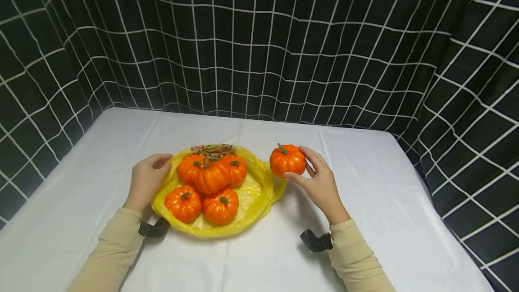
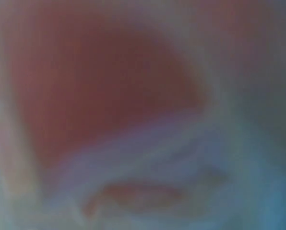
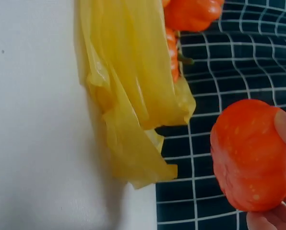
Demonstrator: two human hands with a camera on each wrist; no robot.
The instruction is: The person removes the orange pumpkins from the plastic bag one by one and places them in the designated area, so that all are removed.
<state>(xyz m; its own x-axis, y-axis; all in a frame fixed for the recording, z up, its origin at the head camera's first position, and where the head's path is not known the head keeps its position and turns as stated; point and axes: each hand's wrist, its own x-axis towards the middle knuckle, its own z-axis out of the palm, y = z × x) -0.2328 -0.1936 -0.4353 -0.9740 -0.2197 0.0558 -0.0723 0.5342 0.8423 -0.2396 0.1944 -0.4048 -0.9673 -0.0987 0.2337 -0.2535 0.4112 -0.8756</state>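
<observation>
A yellow plastic bag (image 1: 253, 211) lies spread wide on the table with several small orange toy pumpkins (image 1: 220, 206) inside. One of these pumpkins (image 1: 212, 178) rests on top of the others. At the bag's left rim, my left hand (image 1: 147, 179) grips the plastic; the left wrist view is too blurred to show the fingertips. My right hand (image 1: 318, 184) holds another orange pumpkin (image 1: 287, 161) with a green stem, thumb and fingers around its right side. That pumpkin (image 3: 252, 155) is beside the bag's right edge, above the table, in the right wrist view.
A white cloth covers the table (image 1: 259, 265). Black curtains with a white grid (image 1: 263, 48) hang behind it and at both sides. Dark wrist devices (image 1: 316, 241) are worn at both sleeve ends. The bag's loose handle (image 3: 138, 163) sticks out on its right side.
</observation>
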